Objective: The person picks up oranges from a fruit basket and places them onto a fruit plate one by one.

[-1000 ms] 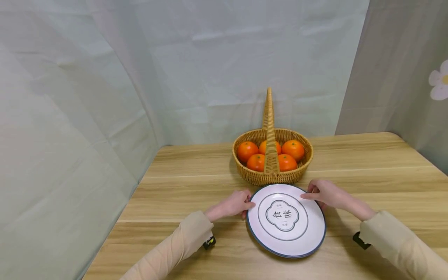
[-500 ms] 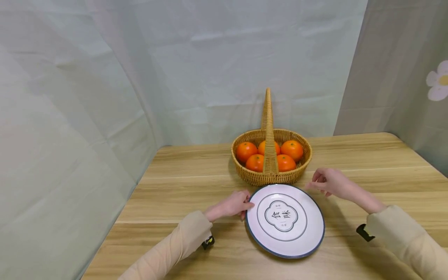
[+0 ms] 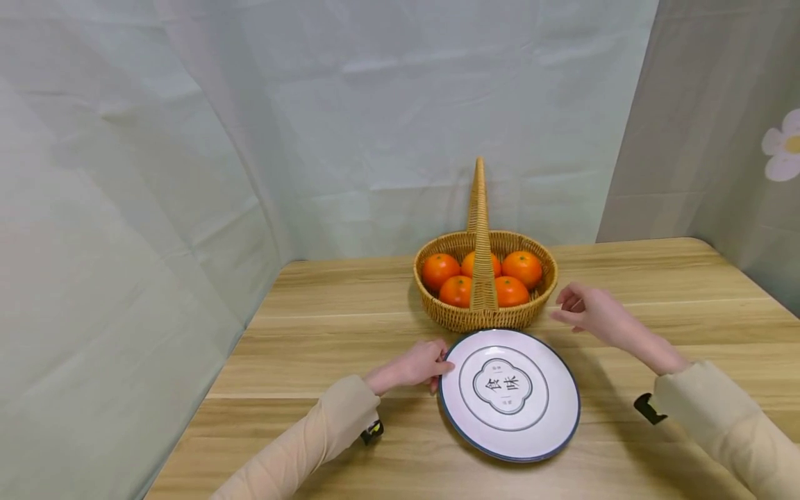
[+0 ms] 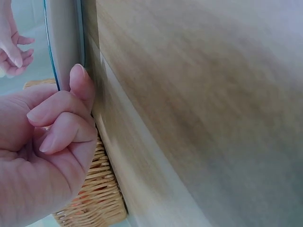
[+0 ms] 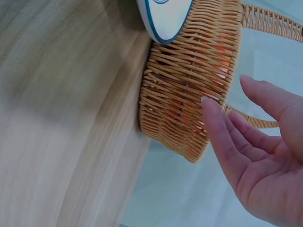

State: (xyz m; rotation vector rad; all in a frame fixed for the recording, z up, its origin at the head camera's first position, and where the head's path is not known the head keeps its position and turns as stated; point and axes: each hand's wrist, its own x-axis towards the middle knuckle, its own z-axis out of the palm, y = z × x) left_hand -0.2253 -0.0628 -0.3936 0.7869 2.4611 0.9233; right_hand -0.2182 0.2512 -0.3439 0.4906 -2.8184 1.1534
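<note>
Currently left hand [image 3: 412,364] pinches plate [image 3: 531,430] rim, thumb above, fingers below; plate extends right of those fingers. Past plate, basket [image 3: 453,319] of oranges [image 3: 440,269] sits left of right hand [image 3: 596,316], fingers loosely bent, holding nothing.

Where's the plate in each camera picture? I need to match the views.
Head: the plate is right of centre in the lower half, printed face up, its edge held by the left hand.
Left wrist: the plate is at upper left, seen edge-on, cut off by the top edge.
Right wrist: part of the plate shows at the top, near the middle.
Shared landmark: the wicker basket, visible in all three.
</note>
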